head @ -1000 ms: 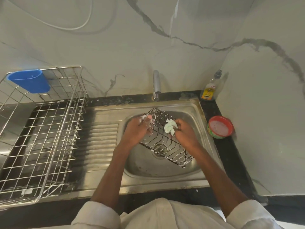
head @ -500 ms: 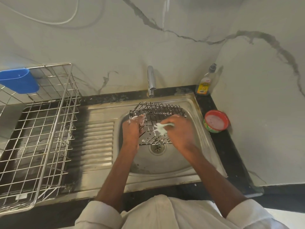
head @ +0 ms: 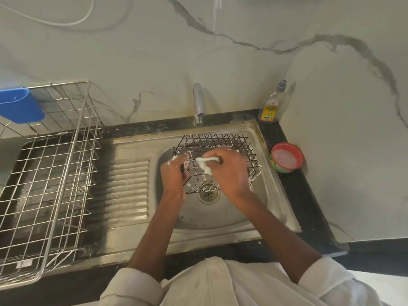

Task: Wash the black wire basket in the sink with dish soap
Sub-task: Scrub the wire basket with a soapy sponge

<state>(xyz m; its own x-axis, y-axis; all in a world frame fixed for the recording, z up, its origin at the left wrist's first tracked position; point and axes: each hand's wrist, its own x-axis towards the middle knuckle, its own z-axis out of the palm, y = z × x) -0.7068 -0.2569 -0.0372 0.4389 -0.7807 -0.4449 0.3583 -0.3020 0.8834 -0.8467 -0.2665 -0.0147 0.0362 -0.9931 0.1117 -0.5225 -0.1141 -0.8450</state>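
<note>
The black wire basket [head: 217, 141] stands tilted in the steel sink [head: 268, 193], its zigzag far wall facing up and foam on its wires. My left hand [head: 174, 173], flecked with suds, grips the basket's left edge. My right hand [head: 228, 168] holds a soapy pale green scrubber [head: 204, 162] against the basket's inside. A dish soap bottle [head: 272, 106] with a yellow label stands on the black counter at the sink's far right corner.
A red-rimmed tub [head: 287, 157] of pale soap paste sits right of the sink. The tap [head: 198, 104] rises behind the bowl. A large steel dish rack [head: 50, 173] with a blue plastic holder [head: 19, 106] fills the left drainboard. Marble walls close the back and right.
The basket has turned from lying diagonally to standing with its zigzag wall at the back. My right hand slid the scrubber leftward across the wires; my left hand kept its grip.
</note>
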